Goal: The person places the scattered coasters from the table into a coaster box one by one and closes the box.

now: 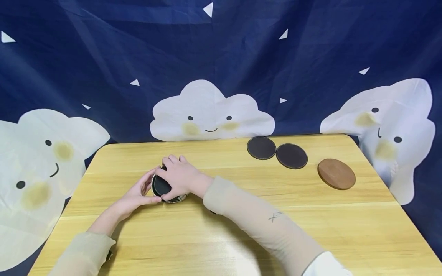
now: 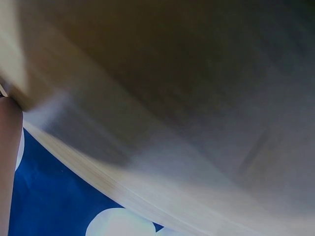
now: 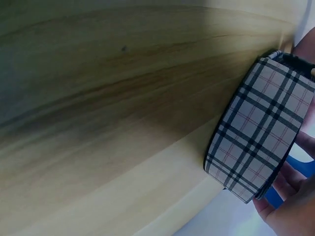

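A round coaster holder (image 1: 160, 186) with a black top and a plaid side stands toward the left of the table in the head view. In the right wrist view its plaid wall (image 3: 261, 130) shows light cloth-like checks with dark and thin red lines. My left hand (image 1: 138, 191) holds it from the left, thumb at the near side and fingers around the far left. From the right, my right hand (image 1: 181, 176) reaches over the top and grips the rim, hiding much of it. The left wrist view shows mostly blurred table, with some skin at the left edge.
Two flat black round coasters (image 1: 261, 148) (image 1: 291, 156) lie side by side near the back edge of the wooden table (image 1: 221, 230). Farther right lies a brown round disc (image 1: 336, 174). A dark blue curtain (image 1: 172, 46) with clouds hangs behind the table.
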Motion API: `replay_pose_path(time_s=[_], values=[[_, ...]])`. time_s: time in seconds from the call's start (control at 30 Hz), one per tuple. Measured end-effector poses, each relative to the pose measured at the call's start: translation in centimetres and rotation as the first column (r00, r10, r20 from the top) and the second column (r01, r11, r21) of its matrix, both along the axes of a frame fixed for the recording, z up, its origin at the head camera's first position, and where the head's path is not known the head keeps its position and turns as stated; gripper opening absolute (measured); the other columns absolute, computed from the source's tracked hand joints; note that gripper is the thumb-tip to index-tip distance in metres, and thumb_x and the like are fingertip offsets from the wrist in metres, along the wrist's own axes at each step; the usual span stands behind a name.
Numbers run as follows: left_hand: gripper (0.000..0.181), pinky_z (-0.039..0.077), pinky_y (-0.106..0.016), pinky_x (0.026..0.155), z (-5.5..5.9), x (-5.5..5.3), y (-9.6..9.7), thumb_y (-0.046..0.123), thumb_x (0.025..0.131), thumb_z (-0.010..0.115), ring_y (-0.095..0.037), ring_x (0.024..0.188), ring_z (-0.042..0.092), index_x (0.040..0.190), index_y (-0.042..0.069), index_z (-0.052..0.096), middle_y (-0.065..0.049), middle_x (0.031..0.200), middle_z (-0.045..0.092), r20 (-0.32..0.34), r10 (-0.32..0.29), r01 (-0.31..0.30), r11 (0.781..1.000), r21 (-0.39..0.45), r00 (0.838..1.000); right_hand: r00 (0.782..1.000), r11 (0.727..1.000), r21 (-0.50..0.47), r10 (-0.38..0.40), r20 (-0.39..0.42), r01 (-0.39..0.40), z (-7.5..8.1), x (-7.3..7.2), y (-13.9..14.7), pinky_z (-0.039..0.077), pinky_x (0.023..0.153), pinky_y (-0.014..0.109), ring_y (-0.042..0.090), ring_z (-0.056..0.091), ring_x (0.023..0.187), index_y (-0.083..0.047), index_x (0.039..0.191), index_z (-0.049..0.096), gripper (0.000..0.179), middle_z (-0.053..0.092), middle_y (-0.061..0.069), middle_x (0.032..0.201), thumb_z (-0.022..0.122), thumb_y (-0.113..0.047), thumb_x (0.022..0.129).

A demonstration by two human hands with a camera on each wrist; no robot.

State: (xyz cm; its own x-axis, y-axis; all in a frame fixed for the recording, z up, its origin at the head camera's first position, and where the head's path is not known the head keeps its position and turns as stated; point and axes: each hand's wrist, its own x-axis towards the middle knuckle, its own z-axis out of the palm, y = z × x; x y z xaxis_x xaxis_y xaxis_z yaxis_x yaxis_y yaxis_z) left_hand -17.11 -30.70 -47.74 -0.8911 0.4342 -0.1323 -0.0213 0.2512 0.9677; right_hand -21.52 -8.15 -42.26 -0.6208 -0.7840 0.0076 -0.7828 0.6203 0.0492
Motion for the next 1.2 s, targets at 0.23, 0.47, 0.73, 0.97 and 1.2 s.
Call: replay_pose_path(time_s=[0.23, 0.47, 0.73, 0.97, 1.2], values=[[0.103, 0.029, 0.004, 0.106, -0.1, -0.1, -0.1, 0.004, 0.092, 0.080, 0.024, 0.132, 0.038, 0.172, 0.013, 0.015, -0.011, 0.169, 0.027, -0.002, -0.007, 0.007, 1.000, -0.004, 1.000, 1.000, 1.000, 0.004, -0.001, -0.010, 0.001, -0.4, 0.1, -0.1, 0.043, 0.097, 0.033, 0.016, 0.045, 0.127, -0.030, 0.151, 0.051, 0.083, 0.050, 0.001, 0.140, 0.069, -0.076, 0.084], [0.103, 0.029, 0.003, 0.107, -0.1, -0.1, -0.1, 0.003, 0.092, 0.079, 0.023, 0.132, 0.039, 0.172, 0.014, 0.015, -0.010, 0.170, 0.026, -0.003, -0.009, 0.009, 1.000, -0.002, 1.000, 1.000, 1.000, 0.018, -0.012, -0.015, 0.012, -0.7, 0.3, -0.1, 0.041, 0.103, 0.036, 0.017, 0.045, 0.129, -0.031, 0.153, 0.049, 0.083, 0.049, 0.001, 0.143, 0.066, -0.077, 0.087], [0.104, 0.029, 0.004, 0.106, 0.1, -0.1, 0.1, 0.004, 0.092, 0.080, 0.022, 0.132, 0.035, 0.172, 0.014, 0.014, -0.024, 0.175, 0.016, 0.005, -0.002, 0.002, 1.000, -0.017, 1.000, 1.000, 1.000, 0.020, -0.003, -0.025, 0.004, -0.7, 0.2, 0.1, 0.042, 0.102, 0.035, 0.017, 0.045, 0.131, -0.032, 0.153, 0.048, 0.080, 0.048, 0.000, 0.144, 0.064, -0.077, 0.089], [0.105, 0.028, 0.005, 0.106, 0.1, 0.0, 0.0, 0.005, 0.092, 0.080, 0.019, 0.136, 0.030, 0.172, 0.017, 0.013, -0.024, 0.176, 0.011, 0.018, 0.000, 0.000, 0.999, -0.032, 1.000, 1.000, 0.999, 0.055, -0.001, -0.024, 0.003, -0.7, 0.3, 0.5, 0.042, 0.105, 0.036, 0.017, 0.044, 0.136, -0.032, 0.156, 0.047, 0.081, 0.047, 0.000, 0.150, 0.061, -0.079, 0.090], [0.105, 0.030, 0.003, 0.106, 0.0, -0.1, 0.0, 0.004, 0.092, 0.080, 0.021, 0.131, 0.040, 0.172, 0.015, 0.013, -0.016, 0.170, 0.027, 0.006, -0.002, 0.003, 1.000, -0.015, 1.000, 1.000, 0.998, 0.066, 0.005, -0.021, -0.004, -0.2, 0.3, 1.4, 0.043, 0.109, 0.038, 0.018, 0.044, 0.140, -0.032, 0.156, 0.047, 0.078, 0.049, 0.000, 0.151, 0.060, -0.076, 0.093]])
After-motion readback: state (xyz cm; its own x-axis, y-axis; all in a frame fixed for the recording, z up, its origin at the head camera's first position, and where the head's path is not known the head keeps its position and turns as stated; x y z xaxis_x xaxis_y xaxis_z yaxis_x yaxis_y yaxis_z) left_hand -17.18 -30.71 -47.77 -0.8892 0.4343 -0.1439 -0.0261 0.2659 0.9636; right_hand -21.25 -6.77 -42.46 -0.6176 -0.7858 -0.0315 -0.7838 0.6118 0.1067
